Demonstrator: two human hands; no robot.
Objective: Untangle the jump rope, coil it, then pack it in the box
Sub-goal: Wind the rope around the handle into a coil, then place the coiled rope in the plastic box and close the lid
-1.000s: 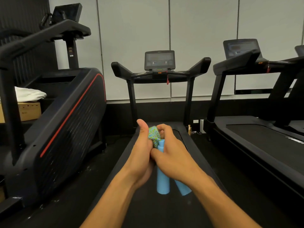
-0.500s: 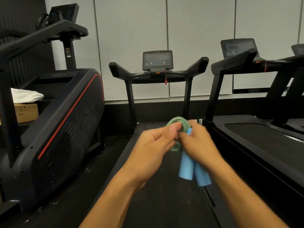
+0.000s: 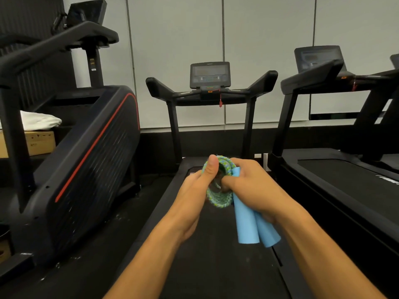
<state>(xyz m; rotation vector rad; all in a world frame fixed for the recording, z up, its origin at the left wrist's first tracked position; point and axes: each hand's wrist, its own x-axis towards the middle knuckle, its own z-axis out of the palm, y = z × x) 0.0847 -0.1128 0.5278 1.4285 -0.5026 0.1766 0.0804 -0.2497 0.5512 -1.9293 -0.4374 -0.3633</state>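
Two hands are meeting over the belt of the middle treadmill (image 3: 216, 266), and no brand or label on any of the machines is sharp enough to read; the print on the cardboard box (image 3: 32, 143) at nine o'clock is only dark smudges, and the console screen (image 3: 209, 74) at twelve o'clock is showing faint, unreadable figures.

Between the hands the jump rope (image 3: 218, 201) is sitting as a small coil of green-and-blue braided cord. The left hand (image 3: 194, 195) is pinching the coil at its nine o'clock side, with the thumb pressing flat across the front of the loops and pointing up toward twelve o'clock; its other fingers are lying behind the cord and are hidden. The right hand (image 3: 254, 188) is curling around the two light blue handles (image 3: 248, 225) at the coil's three o'clock side, its fingers wrapping them together and one fingertip hooking into the middle of the coil. Both handles are lying side by side, touching, and are slanting down toward five o'clock out of the palm.

At nine o'clock a white cloth (image 3: 38, 120) is lying on top of the box, behind a stair machine (image 3: 86, 158). Another treadmill (image 3: 345, 180) is standing at three o'clock.
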